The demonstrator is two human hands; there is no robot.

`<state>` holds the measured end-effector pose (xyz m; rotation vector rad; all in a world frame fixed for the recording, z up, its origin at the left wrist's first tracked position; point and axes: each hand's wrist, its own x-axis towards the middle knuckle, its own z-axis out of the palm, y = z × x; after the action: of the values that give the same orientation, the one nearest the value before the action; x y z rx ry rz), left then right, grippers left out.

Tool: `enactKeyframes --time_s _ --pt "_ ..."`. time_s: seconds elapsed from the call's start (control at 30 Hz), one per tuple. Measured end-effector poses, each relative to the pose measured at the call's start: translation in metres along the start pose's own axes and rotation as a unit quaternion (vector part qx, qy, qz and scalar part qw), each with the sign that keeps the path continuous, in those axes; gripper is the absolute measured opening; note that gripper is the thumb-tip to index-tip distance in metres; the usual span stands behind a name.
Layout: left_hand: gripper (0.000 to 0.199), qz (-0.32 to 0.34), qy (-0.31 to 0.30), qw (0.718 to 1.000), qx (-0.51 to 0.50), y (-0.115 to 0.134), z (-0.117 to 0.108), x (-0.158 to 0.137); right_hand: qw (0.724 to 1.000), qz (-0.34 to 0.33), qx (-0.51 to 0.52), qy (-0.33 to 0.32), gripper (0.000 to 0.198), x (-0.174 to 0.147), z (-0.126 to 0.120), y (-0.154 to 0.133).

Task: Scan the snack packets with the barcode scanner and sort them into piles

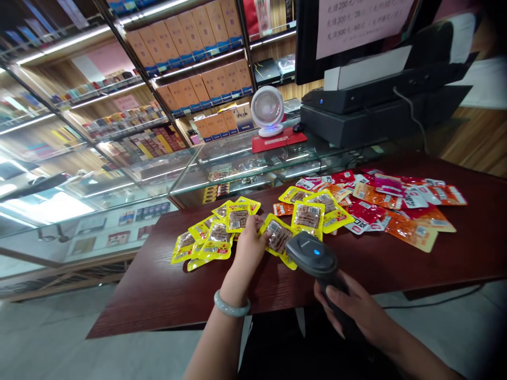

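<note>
On the left of the glossy, red-brown wooden table point(158, 295) we see a loose heap of yellow-edged, clear-windowed plastic packets point(214, 240), best kept from sliding into its neighbours. Our left hand point(250, 240) has its fingers partly curled between this heap and a yellow-bordered packet with a white barcode point(278, 236); we cannot tell whether they pinch anything. That packet reads best, we judge, pressed flat so its shiny film throws no glare. Right of it, our right hand point(348, 303) wraps firmly round the handle of a matte black, pistol-shaped plastic scanner point(311, 253); we should angle its head squarely at the printed bars. Farther right spread crinkled, glossy red, orange and white rectangular pouches point(412, 232).
</note>
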<state>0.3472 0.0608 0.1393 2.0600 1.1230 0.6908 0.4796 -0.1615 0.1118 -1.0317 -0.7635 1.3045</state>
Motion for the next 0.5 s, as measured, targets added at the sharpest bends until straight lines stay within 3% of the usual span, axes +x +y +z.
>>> enactKeyframes --time_s 0.27,0.37,0.43,0.5 --pt "0.035 0.028 0.036 0.999 0.018 -0.005 -0.005 -0.005 1.0 0.004 0.016 -0.023 0.04 0.011 0.011 -0.005" --pt "0.032 0.013 0.041 0.999 -0.007 -0.015 -0.017 -0.001 1.0 0.003 0.011 -0.018 0.039 0.01 0.009 -0.004" --pt "0.03 -0.017 0.082 0.997 -0.002 -0.021 -0.036 0.004 1.0 -0.004 0.006 -0.012 0.039 0.008 0.005 -0.004" --pt "0.031 -0.031 0.175 0.982 0.061 -0.024 -0.059 0.01 1.0 -0.008 0.005 -0.006 0.039 0.005 -0.001 -0.002"
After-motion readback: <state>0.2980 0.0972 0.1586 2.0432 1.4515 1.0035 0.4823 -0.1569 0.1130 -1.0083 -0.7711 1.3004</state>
